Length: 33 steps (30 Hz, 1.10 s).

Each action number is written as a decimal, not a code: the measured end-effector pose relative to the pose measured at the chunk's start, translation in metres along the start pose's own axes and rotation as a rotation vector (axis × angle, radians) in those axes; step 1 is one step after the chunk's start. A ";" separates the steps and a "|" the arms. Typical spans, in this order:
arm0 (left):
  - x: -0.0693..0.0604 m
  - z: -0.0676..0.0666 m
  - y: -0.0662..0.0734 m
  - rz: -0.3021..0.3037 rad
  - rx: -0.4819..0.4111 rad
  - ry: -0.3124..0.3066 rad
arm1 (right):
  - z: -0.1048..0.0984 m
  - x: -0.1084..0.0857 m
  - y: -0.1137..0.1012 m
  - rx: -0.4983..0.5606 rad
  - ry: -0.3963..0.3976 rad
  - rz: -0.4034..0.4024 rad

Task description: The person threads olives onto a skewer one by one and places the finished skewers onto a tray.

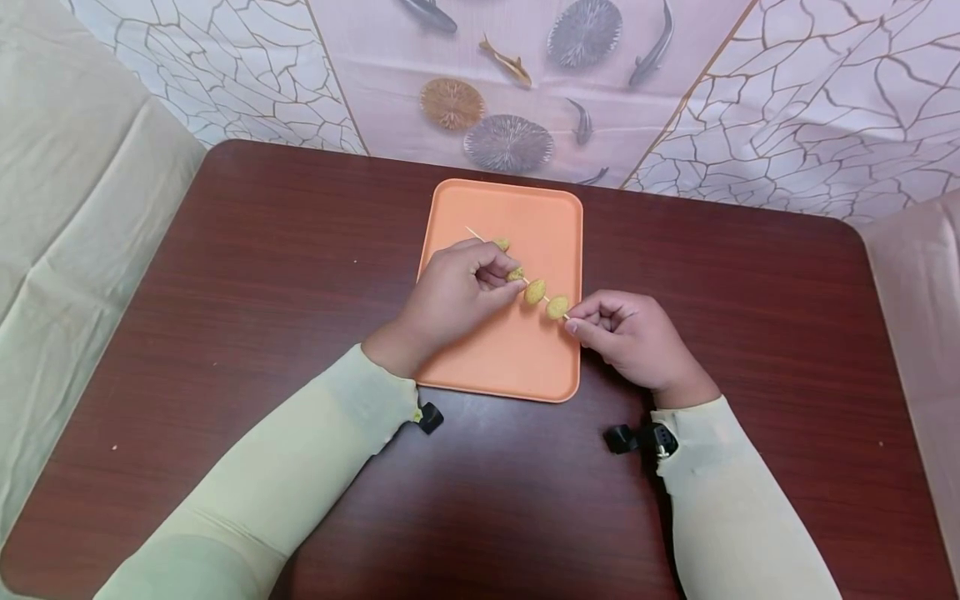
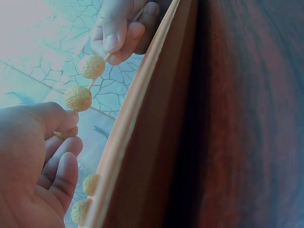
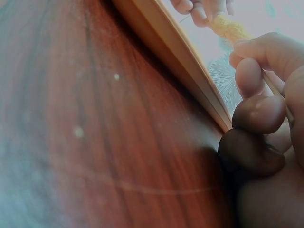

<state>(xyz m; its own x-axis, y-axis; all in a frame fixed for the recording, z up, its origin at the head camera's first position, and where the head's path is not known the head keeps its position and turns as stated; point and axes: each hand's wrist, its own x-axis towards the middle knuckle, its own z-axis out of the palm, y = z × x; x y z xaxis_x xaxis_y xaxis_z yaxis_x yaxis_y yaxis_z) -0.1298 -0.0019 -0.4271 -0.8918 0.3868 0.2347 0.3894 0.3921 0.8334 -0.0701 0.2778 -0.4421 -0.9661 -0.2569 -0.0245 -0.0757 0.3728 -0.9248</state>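
Note:
A thin wooden skewer (image 1: 476, 234) slants above the orange tray (image 1: 495, 375). Two yellow textured balls, one (image 1: 535, 292) and another (image 1: 557, 307), are threaded on it between the hands. My left hand (image 1: 457, 292) pinches a third yellow ball (image 1: 515, 273) on the skewer between thumb and fingers. My right hand (image 1: 630, 333) grips the skewer's lower end beside the outermost ball; in the right wrist view the stick (image 3: 275, 90) runs through its curled fingers. Another yellow ball (image 1: 502, 244) shows just beyond the left hand. Two balls, one (image 2: 91, 184) lower down, appear by the tray edge in the left wrist view.
The tray lies on a dark red-brown wooden table (image 1: 300, 250). A patterned cloth (image 1: 510, 50) stands behind the table, with pale cloth (image 1: 60, 208) at the left side and more at the right.

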 end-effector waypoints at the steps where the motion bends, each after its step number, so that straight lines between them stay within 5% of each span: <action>1: 0.000 0.000 0.000 0.002 -0.001 0.001 | 0.000 0.000 0.000 0.002 0.000 0.001; 13: 0.001 -0.001 -0.002 0.015 0.004 0.000 | 0.000 0.000 0.001 0.015 0.003 0.010; 26: 0.009 -0.026 -0.011 0.119 0.082 -0.038 | -0.003 0.000 0.001 0.087 0.032 0.010; 33: 0.010 -0.028 -0.012 0.038 0.222 -0.065 | -0.004 0.000 0.002 0.082 0.041 0.024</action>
<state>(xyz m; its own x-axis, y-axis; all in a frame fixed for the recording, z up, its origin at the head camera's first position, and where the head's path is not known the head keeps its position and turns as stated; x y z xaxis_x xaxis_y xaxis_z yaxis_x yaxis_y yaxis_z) -0.1497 -0.0264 -0.4206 -0.8615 0.4551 0.2250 0.4701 0.5477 0.6921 -0.0715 0.2823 -0.4419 -0.9768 -0.2117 -0.0327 -0.0339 0.3034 -0.9523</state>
